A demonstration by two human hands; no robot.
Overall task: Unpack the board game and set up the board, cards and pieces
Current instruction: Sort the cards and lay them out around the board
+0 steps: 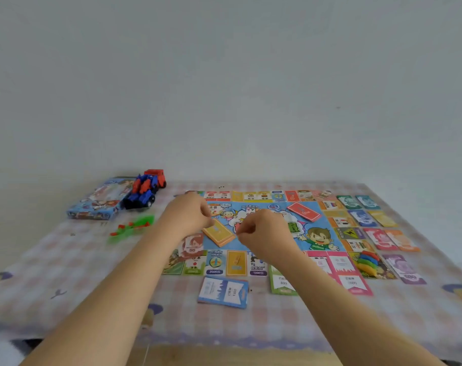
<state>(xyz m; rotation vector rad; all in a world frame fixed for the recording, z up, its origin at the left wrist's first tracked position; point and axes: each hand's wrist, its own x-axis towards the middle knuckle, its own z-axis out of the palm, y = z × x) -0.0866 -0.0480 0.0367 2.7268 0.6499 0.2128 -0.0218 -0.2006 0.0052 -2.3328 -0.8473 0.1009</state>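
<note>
- We are holding the left hand [190, 215] over the left part of the board [327, 220], fingers curled in and thumb meeting forefinger. We cannot tell whether anything is being pinched there.
- The left fingertips are sitting just beside the far end of the orange card stack [218, 235], which is lying at an angle on the board's blue centre.
- We are holding the right hand [264, 231] near the board's middle, fingers likewise curled with thumb against forefinger. Its contents are not visible.
- The board is lying open and flat on the checked tablecloth [66, 273].
- The red card stack [303, 211] is lying at an angle on the centre field, to the right of both hands.
- The coloured pawns [368, 260] are resting in a heap on the board's near right corner.
- The banknote piles [380, 239] are lying in rows just beside the board's right edge.
- The blue cards [223, 291], green card [281, 283] and pink card [352, 280] are lying along the board's near edge.
- The game box [98, 202] is sitting at the far left, with a toy truck [145, 191] touching it and small green and red pieces [132, 227] near it.
</note>
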